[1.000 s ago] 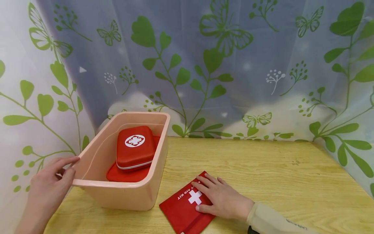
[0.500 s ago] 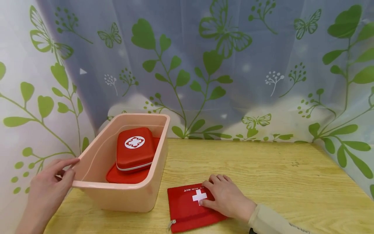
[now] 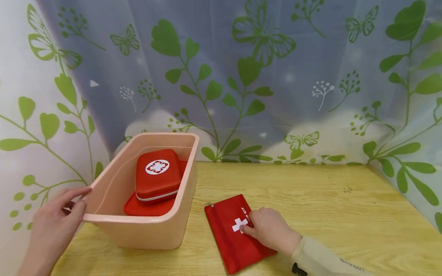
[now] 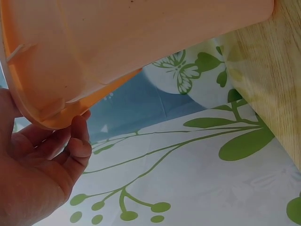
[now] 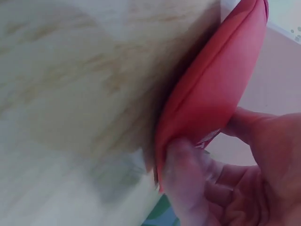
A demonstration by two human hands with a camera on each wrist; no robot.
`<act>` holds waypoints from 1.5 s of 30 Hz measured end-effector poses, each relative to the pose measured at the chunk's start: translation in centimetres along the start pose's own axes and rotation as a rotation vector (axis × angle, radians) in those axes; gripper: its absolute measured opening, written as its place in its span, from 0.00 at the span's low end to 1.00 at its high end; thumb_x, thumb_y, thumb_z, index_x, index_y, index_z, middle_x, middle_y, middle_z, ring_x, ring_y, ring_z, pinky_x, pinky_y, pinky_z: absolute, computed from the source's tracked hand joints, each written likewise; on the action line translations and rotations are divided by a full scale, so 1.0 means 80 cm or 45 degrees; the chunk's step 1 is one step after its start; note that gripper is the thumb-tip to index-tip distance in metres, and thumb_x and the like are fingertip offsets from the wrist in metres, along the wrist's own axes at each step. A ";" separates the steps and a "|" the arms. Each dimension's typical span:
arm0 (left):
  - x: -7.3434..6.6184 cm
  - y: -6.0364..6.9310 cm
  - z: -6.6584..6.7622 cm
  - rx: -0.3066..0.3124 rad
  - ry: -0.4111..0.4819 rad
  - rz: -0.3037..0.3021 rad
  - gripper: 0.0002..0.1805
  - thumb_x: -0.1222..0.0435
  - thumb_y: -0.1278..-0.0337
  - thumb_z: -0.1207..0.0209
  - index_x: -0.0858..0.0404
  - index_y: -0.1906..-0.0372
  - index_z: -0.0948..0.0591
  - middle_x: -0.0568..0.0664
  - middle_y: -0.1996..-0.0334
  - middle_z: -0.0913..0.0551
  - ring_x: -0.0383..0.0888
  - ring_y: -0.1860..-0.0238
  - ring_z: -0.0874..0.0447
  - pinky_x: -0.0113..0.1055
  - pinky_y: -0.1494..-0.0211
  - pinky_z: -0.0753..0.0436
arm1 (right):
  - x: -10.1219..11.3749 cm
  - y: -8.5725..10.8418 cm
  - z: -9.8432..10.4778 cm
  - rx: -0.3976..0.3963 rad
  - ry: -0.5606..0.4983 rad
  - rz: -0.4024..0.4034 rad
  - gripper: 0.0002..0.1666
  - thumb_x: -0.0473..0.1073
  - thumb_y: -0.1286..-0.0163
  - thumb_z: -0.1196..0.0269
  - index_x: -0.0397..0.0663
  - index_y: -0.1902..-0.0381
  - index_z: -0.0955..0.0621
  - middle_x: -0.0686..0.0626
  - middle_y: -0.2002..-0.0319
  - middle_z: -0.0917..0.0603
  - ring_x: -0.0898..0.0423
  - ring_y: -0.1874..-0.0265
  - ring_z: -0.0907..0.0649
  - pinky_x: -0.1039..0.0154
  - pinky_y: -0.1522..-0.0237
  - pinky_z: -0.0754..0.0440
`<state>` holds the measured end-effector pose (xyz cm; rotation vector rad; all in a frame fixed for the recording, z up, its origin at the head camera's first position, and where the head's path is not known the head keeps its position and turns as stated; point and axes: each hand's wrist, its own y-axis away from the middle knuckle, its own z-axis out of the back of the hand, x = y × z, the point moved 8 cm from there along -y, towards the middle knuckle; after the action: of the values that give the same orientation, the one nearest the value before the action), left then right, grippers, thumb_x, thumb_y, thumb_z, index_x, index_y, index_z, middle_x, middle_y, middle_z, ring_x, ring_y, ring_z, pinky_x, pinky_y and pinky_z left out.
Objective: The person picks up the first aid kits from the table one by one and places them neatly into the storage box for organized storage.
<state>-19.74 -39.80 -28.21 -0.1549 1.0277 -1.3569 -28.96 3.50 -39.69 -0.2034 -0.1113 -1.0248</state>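
At the near left corner of a pink plastic bin [image 3: 148,232], my left hand [image 3: 56,218] grips the rim between thumb and fingers. The left wrist view shows the fingers [image 4: 81,141] curled up under that rim. On the table to the right of the bin is a flat red first aid pouch [image 3: 226,230] with a white cross. My right hand [image 3: 272,230] pinches its right edge, thumb on top by the cross and fingers curled over the side. Seen from the right wrist, the pouch [image 5: 207,99] stands tilted between thumb and fingers.
Inside the bin a red zip case [image 3: 159,178] with a white emblem lies tilted on another red case [image 3: 148,208]. The wooden table [image 3: 310,199] reaches back to a curtain [image 3: 286,99] with green leaves and butterflies.
The pouch has been turned on the table, its zip end swinging from the near side to the left. My right fingers went from spread flat on it to curled round its edge. The left hand stays put.
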 end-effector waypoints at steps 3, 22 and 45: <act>-0.001 0.000 0.001 -0.009 0.000 0.003 0.12 0.71 0.42 0.42 0.63 0.56 0.13 0.20 0.63 0.27 0.21 0.73 0.30 0.17 0.72 0.31 | -0.005 0.000 -0.004 0.050 -0.076 -0.054 0.22 0.54 0.38 0.33 0.53 0.84 0.28 0.57 0.88 0.31 0.60 0.85 0.30 0.64 0.80 0.31; 0.002 0.002 0.003 -0.039 0.011 0.036 0.13 0.72 0.43 0.42 0.62 0.56 0.12 0.23 0.65 0.26 0.23 0.73 0.30 0.17 0.73 0.32 | -0.027 -0.004 -0.012 0.087 -0.289 -0.310 0.46 0.56 0.47 0.26 0.41 0.38 0.32 0.46 0.65 0.23 0.54 0.75 0.23 0.59 0.73 0.22; 0.002 0.001 0.000 -0.024 0.005 0.032 0.12 0.71 0.42 0.42 0.63 0.55 0.13 0.21 0.64 0.27 0.21 0.73 0.30 0.17 0.72 0.31 | -0.043 0.001 -0.027 0.253 -1.350 -0.295 0.18 0.32 0.40 0.34 0.40 0.52 0.25 0.42 0.58 0.21 0.50 0.65 0.17 0.52 0.66 0.15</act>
<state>-19.73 -39.91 -28.34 -0.1532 1.0423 -1.3258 -30.67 5.94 -42.46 -0.5449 -1.2143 -1.0343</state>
